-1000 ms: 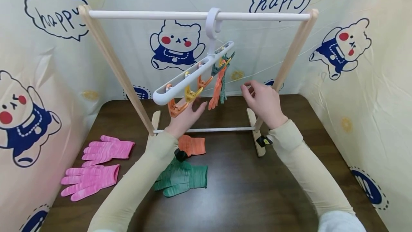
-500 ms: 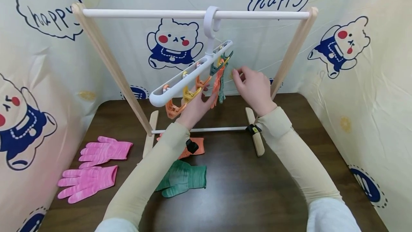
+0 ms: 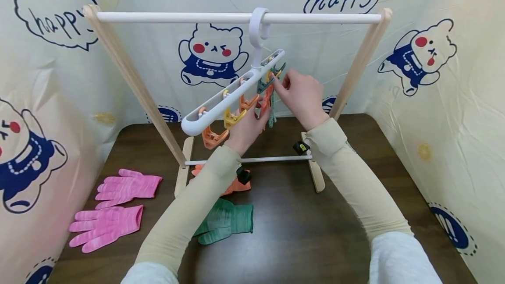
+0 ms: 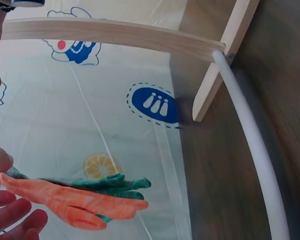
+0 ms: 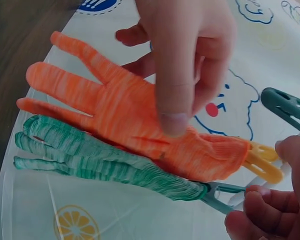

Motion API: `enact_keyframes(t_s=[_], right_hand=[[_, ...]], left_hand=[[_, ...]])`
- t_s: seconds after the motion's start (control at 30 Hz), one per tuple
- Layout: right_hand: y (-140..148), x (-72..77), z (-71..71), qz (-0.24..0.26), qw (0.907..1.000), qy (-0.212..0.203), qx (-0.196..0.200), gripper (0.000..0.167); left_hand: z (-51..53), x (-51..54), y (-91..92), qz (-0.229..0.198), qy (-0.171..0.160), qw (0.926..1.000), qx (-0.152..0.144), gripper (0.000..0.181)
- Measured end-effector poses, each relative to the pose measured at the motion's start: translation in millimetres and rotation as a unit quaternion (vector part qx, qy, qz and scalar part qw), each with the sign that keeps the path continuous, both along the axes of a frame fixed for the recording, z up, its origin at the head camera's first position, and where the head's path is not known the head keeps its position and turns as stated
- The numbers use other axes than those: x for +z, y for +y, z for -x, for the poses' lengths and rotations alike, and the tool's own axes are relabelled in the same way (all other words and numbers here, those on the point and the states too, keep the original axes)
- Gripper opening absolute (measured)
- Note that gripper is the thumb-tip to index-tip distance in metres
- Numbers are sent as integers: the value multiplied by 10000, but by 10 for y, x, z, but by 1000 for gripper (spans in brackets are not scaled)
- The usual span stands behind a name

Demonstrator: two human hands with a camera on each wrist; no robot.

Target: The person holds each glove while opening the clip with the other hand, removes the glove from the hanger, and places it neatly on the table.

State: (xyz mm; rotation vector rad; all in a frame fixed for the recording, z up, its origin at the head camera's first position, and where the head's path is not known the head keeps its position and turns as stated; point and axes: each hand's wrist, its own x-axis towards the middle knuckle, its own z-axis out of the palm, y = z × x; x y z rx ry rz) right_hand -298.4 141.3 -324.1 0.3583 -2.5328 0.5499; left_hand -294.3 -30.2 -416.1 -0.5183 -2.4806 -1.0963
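A white clip hanger [image 3: 221, 95] hangs by its hook from the rack's top bar. Several orange, yellow and green clips line its underside. An orange glove [image 5: 135, 115] hangs from a yellow clip [image 5: 264, 162] near the far end. Beside it, a green glove [image 5: 100, 160] hangs from a green clip [image 5: 222, 195]. My left hand [image 3: 248, 128] is at the orange glove, thumb in front and fingers behind, apart from each other. My right hand [image 3: 301, 97] has thumb and fingertips at the yellow clip; whether they pinch it I cannot tell.
Wooden posts [image 3: 132, 82] hold the rack's white top bar [image 3: 323, 19]; a thinner bar [image 3: 276, 159] runs low between its feet. On the dark table [image 3: 307, 231] lie two pink gloves [image 3: 126, 187], a green glove [image 3: 229, 220] and an orange glove [image 3: 238, 185], partly under my left arm.
My left hand has moved right and up, from below the near clips to the hanging orange glove. My right hand has moved left and up to the clip above that glove.
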Motion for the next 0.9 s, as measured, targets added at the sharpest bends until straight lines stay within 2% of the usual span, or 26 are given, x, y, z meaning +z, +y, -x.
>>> enact_keyframes(t_s=[0.13,0.3,0.5,0.63,0.77,0.9], right_hand=[[-46,7,54,-276,9993,-201,-152,50],[-84,21,98,-448,9978,-409,-277,56],[-122,51,122,-487,9975,-335,-393,61],[-146,76,125,-480,9973,-299,-463,62],[-158,108,119,-457,9961,-485,-578,63],[-166,155,113,-454,9946,-620,-691,65]], left_hand=[[21,16,24,-7,322,9995,44,37],[29,31,52,-37,428,9990,152,30],[3,56,86,49,635,9978,192,22],[-39,60,97,16,567,9983,143,19],[-83,61,105,-58,366,9993,12,17],[-95,69,116,-4,489,9988,53,15]])
